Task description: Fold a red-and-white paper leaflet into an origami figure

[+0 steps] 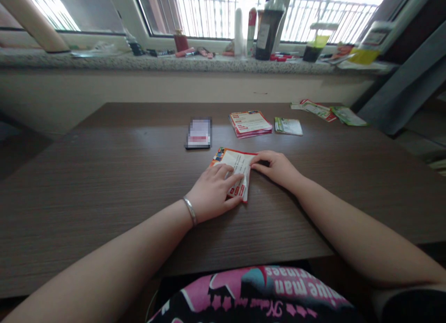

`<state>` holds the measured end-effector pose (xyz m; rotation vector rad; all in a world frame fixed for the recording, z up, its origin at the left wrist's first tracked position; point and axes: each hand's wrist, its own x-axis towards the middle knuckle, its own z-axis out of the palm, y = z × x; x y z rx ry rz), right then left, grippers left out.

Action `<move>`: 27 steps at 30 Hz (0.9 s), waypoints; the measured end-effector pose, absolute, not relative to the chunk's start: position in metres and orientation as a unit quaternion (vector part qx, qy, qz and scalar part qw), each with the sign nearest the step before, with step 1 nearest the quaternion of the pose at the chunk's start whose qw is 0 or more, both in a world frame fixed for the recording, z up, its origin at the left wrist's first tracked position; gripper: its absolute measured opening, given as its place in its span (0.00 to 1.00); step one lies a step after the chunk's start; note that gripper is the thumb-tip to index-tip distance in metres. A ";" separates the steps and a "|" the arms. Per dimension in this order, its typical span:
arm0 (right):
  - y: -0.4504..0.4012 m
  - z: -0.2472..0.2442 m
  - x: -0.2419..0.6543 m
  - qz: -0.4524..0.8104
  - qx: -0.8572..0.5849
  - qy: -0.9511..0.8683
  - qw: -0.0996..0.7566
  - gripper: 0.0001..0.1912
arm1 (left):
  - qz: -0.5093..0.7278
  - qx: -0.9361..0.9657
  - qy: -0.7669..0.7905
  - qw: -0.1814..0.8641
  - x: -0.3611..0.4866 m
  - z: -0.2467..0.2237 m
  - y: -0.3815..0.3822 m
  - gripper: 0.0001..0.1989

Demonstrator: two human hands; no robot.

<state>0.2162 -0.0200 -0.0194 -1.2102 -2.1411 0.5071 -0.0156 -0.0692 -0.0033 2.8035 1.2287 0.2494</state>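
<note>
A red-edged white printed paper (pixel 240 165) lies on the brown wooden table (pixel 132 174) in front of me, turned at an angle. My left hand (pixel 216 188), with a silver bracelet at the wrist, rests flat over its left and lower part with the fingers spread. At the paper's upper right edge, my right hand (pixel 275 167) pinches the edge between thumb and fingers. Beyond it sits a stack of similar red and white papers (pixel 251 123), with a smaller green and white stack (pixel 288 126) to its right.
A phone (pixel 199 132) lies left of the stacks. Green and red packets (pixel 324 112) are at the table's far right corner. Bottles, including a dark one (pixel 268 33), and small items line the granite windowsill (pixel 139 61) behind the table.
</note>
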 end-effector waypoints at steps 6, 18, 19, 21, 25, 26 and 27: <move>-0.018 -0.018 0.217 0.170 -0.507 -0.769 0.350 0.04 | 0.095 0.919 0.374 0.082 -0.017 -0.002 -0.066 0.16; -0.016 -0.019 0.219 0.190 -0.539 -0.728 0.378 0.01 | 0.079 0.945 0.290 0.127 -0.023 -0.003 -0.058 0.18; -0.016 -0.020 0.219 0.191 -0.539 -0.725 0.384 0.01 | 0.071 0.949 0.280 0.125 -0.023 -0.003 -0.059 0.18; -0.015 -0.021 0.220 0.195 -0.536 -0.719 0.398 0.02 | 0.052 0.954 0.270 0.117 -0.022 -0.002 -0.060 0.20; -0.013 -0.024 0.220 0.225 -0.528 -0.700 0.425 0.06 | 0.028 0.952 0.285 0.106 -0.021 -0.003 -0.061 0.23; -0.013 -0.024 0.220 0.237 -0.524 -0.696 0.431 0.08 | 0.025 0.952 0.286 0.106 -0.021 -0.004 -0.062 0.23; -0.013 -0.024 0.219 0.248 -0.518 -0.692 0.438 0.10 | 0.023 0.952 0.284 0.108 -0.020 -0.005 -0.063 0.24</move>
